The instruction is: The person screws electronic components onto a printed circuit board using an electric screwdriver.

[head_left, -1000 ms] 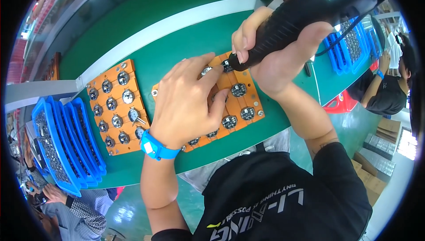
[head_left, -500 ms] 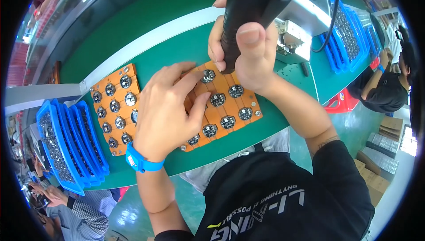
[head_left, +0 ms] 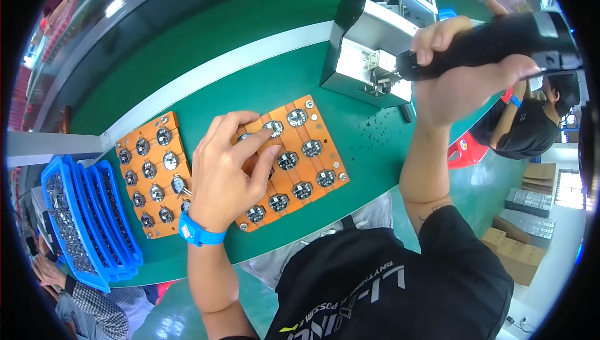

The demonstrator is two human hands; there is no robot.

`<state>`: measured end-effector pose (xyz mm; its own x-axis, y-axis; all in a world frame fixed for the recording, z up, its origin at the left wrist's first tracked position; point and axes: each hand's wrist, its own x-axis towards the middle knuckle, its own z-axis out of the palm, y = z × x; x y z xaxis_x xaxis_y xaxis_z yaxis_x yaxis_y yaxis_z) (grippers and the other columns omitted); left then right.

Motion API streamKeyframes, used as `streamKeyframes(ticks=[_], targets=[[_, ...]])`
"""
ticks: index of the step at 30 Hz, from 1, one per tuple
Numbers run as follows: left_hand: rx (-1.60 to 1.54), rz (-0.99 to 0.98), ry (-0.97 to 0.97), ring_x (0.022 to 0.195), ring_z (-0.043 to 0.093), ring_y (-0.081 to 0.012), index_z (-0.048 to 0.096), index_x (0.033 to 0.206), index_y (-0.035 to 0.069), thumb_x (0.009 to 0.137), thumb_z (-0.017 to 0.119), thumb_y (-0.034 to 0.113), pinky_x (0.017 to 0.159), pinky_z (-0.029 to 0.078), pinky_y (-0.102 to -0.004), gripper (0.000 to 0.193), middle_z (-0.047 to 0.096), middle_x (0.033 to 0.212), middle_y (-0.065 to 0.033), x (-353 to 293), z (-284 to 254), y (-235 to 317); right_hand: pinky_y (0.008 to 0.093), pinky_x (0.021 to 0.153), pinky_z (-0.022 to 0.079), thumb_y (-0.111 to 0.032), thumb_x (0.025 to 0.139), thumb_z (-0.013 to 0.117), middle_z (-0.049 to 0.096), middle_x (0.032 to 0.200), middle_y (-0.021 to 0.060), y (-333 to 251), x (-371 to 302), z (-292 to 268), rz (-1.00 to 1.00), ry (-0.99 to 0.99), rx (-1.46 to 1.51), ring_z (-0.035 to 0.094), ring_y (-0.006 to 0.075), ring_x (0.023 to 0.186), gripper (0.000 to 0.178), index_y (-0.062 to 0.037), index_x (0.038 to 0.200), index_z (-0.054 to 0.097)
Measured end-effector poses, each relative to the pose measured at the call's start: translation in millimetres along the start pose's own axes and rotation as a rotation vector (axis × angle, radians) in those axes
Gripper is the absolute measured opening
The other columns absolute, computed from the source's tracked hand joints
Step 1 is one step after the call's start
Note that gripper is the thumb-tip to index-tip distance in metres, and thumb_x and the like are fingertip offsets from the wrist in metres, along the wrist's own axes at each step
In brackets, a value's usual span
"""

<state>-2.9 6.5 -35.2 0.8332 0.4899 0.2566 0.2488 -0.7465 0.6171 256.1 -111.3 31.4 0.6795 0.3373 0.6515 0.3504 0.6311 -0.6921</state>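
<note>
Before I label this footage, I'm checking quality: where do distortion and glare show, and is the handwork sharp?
Head view: fisheye distortion bows the white rail into an arc; glare bleaches the window-like panel at right and spots the green floor lower left; the orange fixture plate beneath the left hand looks fairly sharp.

Right orange tray [head_left: 323, 132] partly covered by left hand [head_left: 225, 166], scattered dark specks [head_left: 375, 130] too small to be identified
</note>
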Motion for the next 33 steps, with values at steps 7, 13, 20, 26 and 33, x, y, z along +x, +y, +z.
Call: streamKeyframes(ticks=[7, 13, 20, 26, 33], targets=[[-0.036, -0.018, 0.028, 0.1, 0.065, -0.0312, 0.08, 0.097, 0.0, 0.083, 0.077, 0.008, 0.085, 0.055, -0.0404, 0.016, 0.07, 0.115, -0.0121, 0, 2, -2, 0.0326, 0.049, 0.042, -0.081, 0.098, 0.03, 0.053, 0.062, 0.0096, 10, -9, 9, 0.085, -0.033, -0.189, 0.046, 0.0193, 0.047, 0.083, -0.0072, 0.133, 0.047], [-0.061, -0.019, 0.035, 0.099, 0.065, -0.0309, 0.08, 0.097, 0.0, 0.083, 0.079, 0.009, 0.084, 0.054, -0.0398, 0.017, 0.07, 0.114, -0.0123, -1, 3, -6, 0.0317, 0.05, 0.04, -0.079, 0.1, 0.031, 0.052, 0.063, 0.0084, 10, -10, 8, 0.233, -0.086, -0.072, 0.045, 0.0177, 0.046, 0.08, -0.0084, 0.132, 0.048], [-0.062, 0.021, 0.045, 0.094, 0.065, -0.0311, 0.08, 0.096, 0.0, 0.082, 0.079, 0.01, 0.081, 0.054, -0.0387, 0.017, 0.069, 0.111, -0.0132, -1, 2, -10, 0.0348, 0.052, 0.045, -0.095, 0.086, 0.024, 0.056, 0.069, 0.0092, 23, -60, 58, 0.164, -0.271, 0.395, 0.051, 0.0203, 0.047, 0.104, -0.0114, 0.147, 0.041], [-0.064, 0.028, 0.107, 0.091, 0.064, -0.0292, 0.08, 0.094, 0.003, 0.081, 0.079, 0.008, 0.078, 0.054, -0.038, 0.014, 0.069, 0.107, -0.0115, -3, 8, -16, 0.0283, 0.055, 0.051, -0.093, 0.08, 0.035, 0.062, 0.073, 0.0077, 44, -88, 86, 0.216, -0.271, 0.353, 0.058, 0.0152, 0.054, 0.112, -0.0021, 0.145, 0.029], [-0.041, 0.03, 0.135, 0.087, 0.063, -0.0265, 0.081, 0.092, 0.004, 0.08, 0.08, 0.008, 0.073, 0.053, -0.0379, 0.012, 0.069, 0.103, -0.0086, -4, 10, -15, 0.0352, 0.053, 0.047, -0.1, 0.078, 0.02, 0.058, 0.07, 0.0091, 61, -88, 79, 0.186, -0.354, 0.253, 0.051, 0.0207, 0.048, 0.113, -0.0137, 0.15, 0.032]])
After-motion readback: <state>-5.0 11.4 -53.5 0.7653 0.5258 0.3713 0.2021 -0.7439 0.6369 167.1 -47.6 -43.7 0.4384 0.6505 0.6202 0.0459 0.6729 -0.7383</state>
